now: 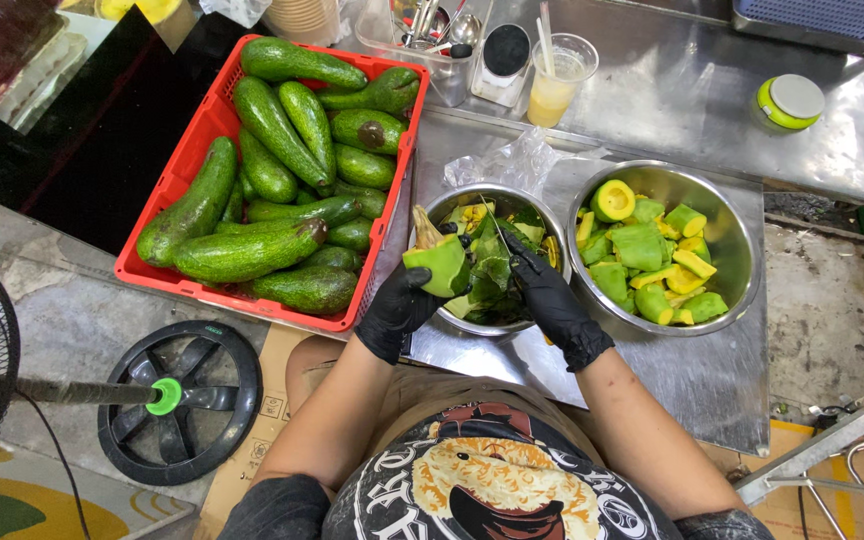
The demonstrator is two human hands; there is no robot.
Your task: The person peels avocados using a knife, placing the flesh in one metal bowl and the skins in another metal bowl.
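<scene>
A dented stainless steel counter is seen, bearing a red plastic crate heaped with long, glossy dark-green avocados. Beside it, a steel bowl of pale peeled pieces is set, then a smaller bowl of dark skins. Over the latter, a peeled avocado chunk is gripped by the black-gloved left hand; a knife is clasped in the right hand.

Single head camera, looking steeply down, close over worktop.
</scene>
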